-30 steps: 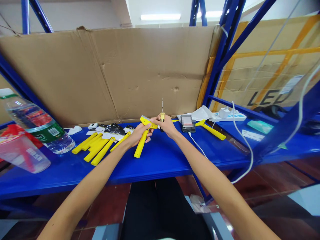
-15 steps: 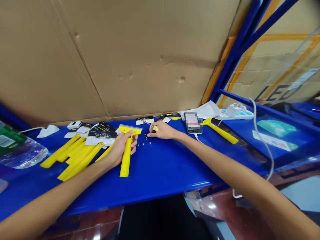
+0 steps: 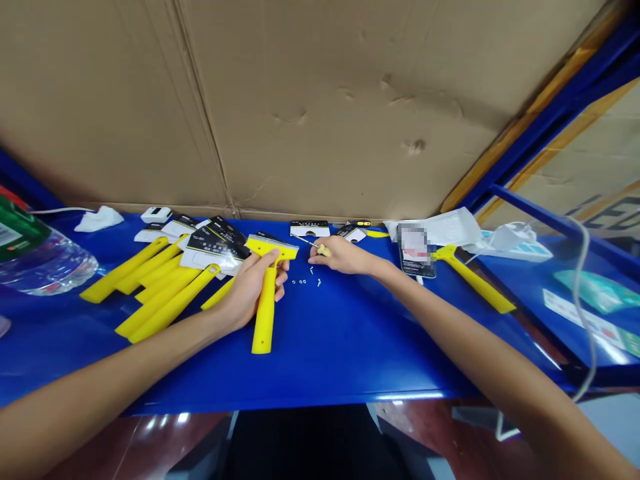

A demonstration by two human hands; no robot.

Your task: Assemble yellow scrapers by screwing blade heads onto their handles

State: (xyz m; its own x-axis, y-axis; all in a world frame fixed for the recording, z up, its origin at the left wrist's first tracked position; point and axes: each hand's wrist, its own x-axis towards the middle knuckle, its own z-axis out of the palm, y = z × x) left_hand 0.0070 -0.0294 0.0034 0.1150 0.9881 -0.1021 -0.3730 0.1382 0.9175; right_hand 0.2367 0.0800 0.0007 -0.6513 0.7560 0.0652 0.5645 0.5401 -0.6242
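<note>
My left hand is closed around the neck of a yellow scraper, its wide head up with a clear or metal edge strip and its handle pointing toward me. To the right, my right hand grips a small screwdriver by its pale yellow handle, with the thin shaft pointing left toward the scraper head but apart from it. On the blue table between and below the hands lie several tiny screws and nuts.
Several yellow handles and black-and-white cards lie left. A plastic bottle stands far left. A phone, another yellow scraper and a power strip sit right. A cardboard wall closes the back.
The view has shifted, so most things appear farther right. Both hands keep their holds on the scraper and screwdriver, with little visible movement relative to the table.
</note>
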